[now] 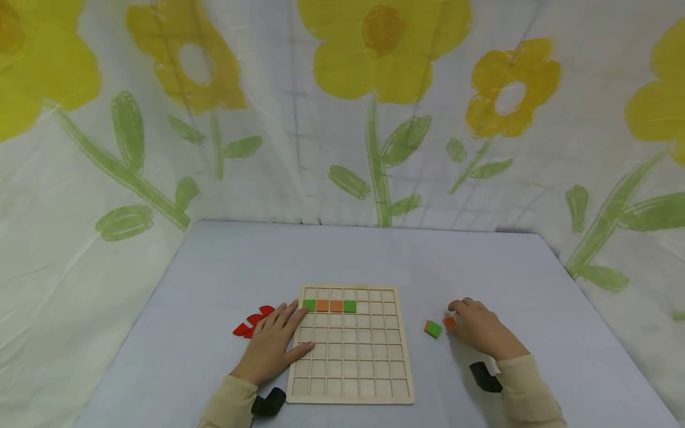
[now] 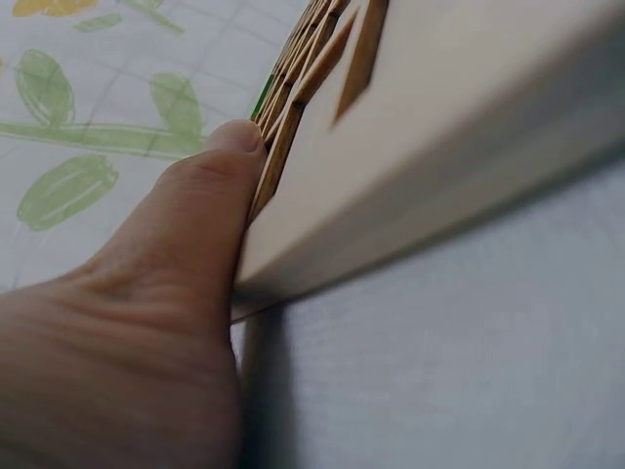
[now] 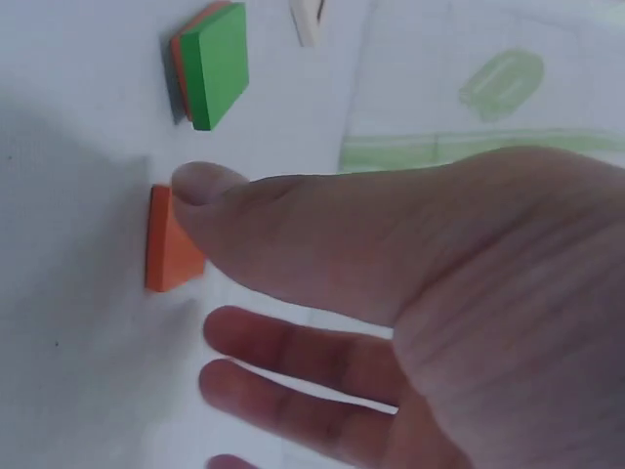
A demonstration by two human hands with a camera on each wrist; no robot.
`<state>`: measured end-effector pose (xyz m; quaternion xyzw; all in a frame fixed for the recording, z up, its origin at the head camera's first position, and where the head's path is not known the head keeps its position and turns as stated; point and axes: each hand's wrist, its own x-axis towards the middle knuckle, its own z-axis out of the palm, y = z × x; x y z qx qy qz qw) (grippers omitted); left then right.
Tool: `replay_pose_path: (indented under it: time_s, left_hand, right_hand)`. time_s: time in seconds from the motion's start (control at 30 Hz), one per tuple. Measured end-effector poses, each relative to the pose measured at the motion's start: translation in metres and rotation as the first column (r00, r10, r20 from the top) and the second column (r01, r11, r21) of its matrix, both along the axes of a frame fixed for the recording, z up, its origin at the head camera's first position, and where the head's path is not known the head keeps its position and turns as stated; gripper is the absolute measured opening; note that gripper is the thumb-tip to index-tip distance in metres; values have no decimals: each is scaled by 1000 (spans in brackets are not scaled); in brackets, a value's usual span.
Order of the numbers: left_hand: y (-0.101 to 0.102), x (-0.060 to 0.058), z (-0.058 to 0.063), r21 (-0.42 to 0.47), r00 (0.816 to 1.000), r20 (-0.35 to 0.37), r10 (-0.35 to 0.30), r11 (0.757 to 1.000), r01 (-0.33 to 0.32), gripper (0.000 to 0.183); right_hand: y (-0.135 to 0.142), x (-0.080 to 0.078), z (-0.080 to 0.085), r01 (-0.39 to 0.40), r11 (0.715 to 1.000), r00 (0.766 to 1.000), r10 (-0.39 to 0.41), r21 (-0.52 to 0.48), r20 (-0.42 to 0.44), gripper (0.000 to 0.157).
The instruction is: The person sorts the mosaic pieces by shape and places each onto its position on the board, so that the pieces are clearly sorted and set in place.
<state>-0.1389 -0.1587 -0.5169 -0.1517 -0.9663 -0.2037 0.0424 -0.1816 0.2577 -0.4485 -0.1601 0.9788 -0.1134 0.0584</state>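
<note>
A pale wooden grid board (image 1: 350, 352) lies on the table, with a green tile (image 1: 349, 307), two orange tiles and another green tile (image 1: 308, 305) side by side in an upper row. My left hand (image 1: 273, 345) rests on the board's left edge, fingers spread; in the left wrist view its thumb (image 2: 195, 215) lies against the board's side and rim. My right hand (image 1: 478, 327) is right of the board, its thumb (image 3: 283, 230) over a loose orange tile (image 3: 168, 256) and its other fingers apart from that tile. Beside it, a green tile (image 3: 220, 66) lies on an orange one.
Several red curved pieces (image 1: 242, 329) lie left of the board, partly hidden by the left hand. Black wrist devices (image 1: 269, 402) sit at both sleeves. A white table (image 1: 353, 249) ends at a flower-printed curtain (image 1: 289, 148) behind.
</note>
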Motion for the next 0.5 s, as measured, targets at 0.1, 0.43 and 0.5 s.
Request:
replay_pose_path:
  time_s: [0.1,0.43,0.5]
  left_hand:
    - [0,0,0,-1,1000,3,6,1000,-6,74]
    - [0,0,1,5,1000,-9,-4,1000,4,73]
    - [0,0,0,2,1000,-12,-6,1000,6,74]
  right_hand:
    - [3,-3,-3,39,999,996,-37,-19,81,31]
    - [6,-9,-15,9,996,997,-2,-88,73,25]
    - [6,-8,-15,2,996,998,4,-91,62,22]
